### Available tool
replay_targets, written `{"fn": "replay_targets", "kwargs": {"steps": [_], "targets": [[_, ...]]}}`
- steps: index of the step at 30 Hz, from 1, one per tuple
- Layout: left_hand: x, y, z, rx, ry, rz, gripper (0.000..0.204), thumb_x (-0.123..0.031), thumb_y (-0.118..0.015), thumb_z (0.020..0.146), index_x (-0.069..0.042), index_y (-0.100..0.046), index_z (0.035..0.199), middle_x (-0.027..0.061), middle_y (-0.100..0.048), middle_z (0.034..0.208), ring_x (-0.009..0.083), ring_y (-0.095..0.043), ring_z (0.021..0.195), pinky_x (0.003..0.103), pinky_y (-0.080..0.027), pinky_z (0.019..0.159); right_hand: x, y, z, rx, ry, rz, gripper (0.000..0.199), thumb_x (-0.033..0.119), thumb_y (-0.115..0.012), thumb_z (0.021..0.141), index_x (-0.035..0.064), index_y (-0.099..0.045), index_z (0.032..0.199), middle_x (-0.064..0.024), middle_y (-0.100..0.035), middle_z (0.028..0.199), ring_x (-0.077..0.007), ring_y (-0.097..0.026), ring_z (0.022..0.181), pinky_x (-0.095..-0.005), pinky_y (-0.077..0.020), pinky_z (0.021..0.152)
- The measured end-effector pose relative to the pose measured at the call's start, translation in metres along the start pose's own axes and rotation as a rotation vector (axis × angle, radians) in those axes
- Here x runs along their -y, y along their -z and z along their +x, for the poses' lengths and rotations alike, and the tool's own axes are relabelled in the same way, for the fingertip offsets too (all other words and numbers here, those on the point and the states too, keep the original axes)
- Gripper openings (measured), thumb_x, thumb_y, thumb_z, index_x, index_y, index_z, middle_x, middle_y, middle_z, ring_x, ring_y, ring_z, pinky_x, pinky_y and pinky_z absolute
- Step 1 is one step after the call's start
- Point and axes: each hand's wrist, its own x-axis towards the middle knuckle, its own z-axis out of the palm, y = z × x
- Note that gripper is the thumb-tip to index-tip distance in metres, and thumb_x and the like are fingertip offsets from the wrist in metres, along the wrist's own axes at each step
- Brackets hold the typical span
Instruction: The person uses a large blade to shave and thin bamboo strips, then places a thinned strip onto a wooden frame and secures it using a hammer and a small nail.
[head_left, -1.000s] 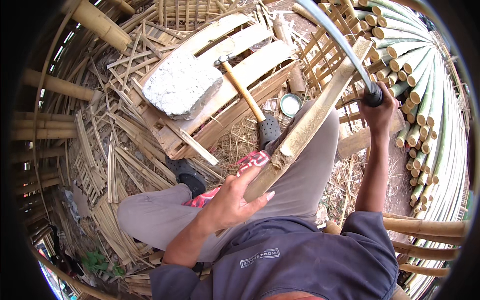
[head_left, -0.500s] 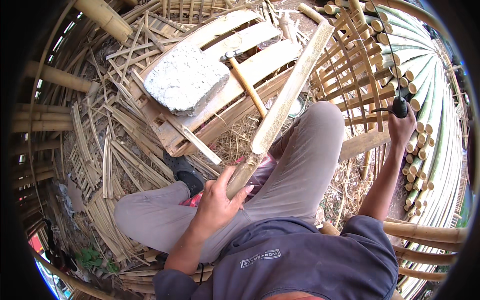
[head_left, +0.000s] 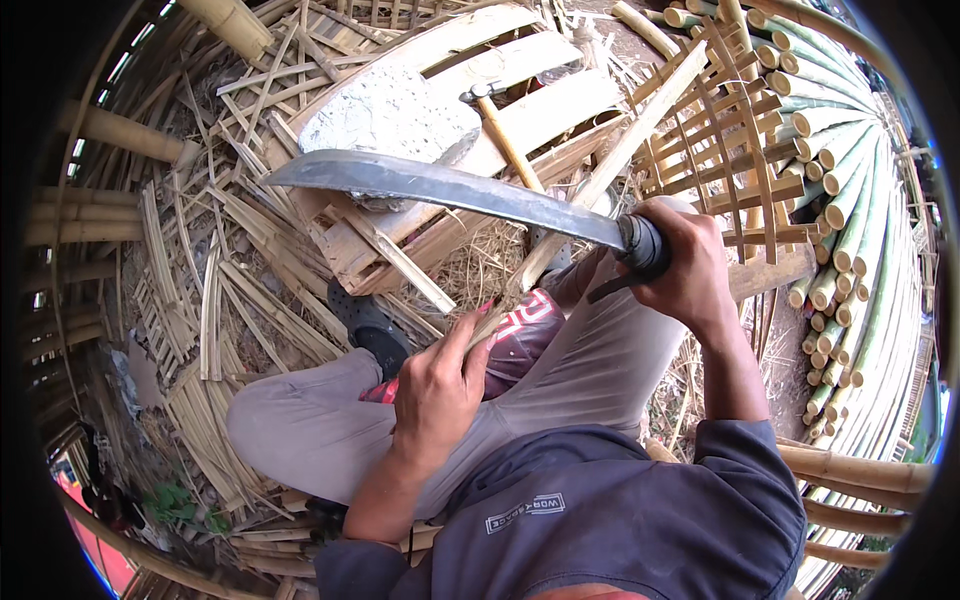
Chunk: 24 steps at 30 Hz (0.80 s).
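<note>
Bright daylight, fisheye curvature, dark rim

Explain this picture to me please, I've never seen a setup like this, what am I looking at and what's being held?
There's no machine here: a person works bare-handed. The view comes from a fisheye camera worn on the head, looking down, so straight edges bend near the rim. The right hand grips the black handle of a long curved blade. The left hand holds the near end of a bamboo strip. Ahead, a low plank bench bears a whitish block, and a hammer lies across its planks. Bamboo poles are stacked at right.
</note>
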Motion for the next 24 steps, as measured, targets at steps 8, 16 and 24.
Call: {"fn": "replay_targets", "kwargs": {"steps": [8,16,24], "targets": [[0.012,0.007,-0.012,-0.073,-0.001,0.055,0.033,-0.008,-0.066,0.092,-0.001,-0.062,0.123,0.0218,-0.072,0.096,0.0388,-0.071,0.082,0.045,-0.056,0.066,0.026,-0.016,0.001,0.015,-0.002,-0.027,0.044,0.018,-0.084,0.055,0.0096,-0.061,0.091,-0.0117,-0.065,0.073,-0.0356,-0.067,0.069,-0.0460,-0.0505,0.061],[0.015,0.014,-0.018,-0.071,0.015,0.108,0.032,-0.009,-0.068,0.091,0.000,-0.062,0.121,0.0211,-0.072,0.090,0.0382,-0.071,0.077,0.045,-0.056,0.063,0.007,-0.009,0.014,-0.096,-0.043,-0.235,0.034,0.012,-0.078,0.059,0.0102,-0.062,0.089,-0.0116,-0.066,0.073,-0.0357,-0.066,0.066,-0.0463,-0.0514,0.060],[-0.003,0.016,-0.015,-0.087,0.008,0.104,0.025,-0.009,-0.069,0.091,0.003,-0.064,0.112,0.0217,-0.072,0.096,0.0388,-0.072,0.083,0.044,-0.056,0.067,-0.009,0.005,0.009,-0.227,0.008,-0.307,0.029,0.013,-0.077,0.064,0.0109,-0.063,0.089,-0.0108,-0.066,0.072,-0.0343,-0.067,0.066,-0.0450,-0.0519,0.061]]}}
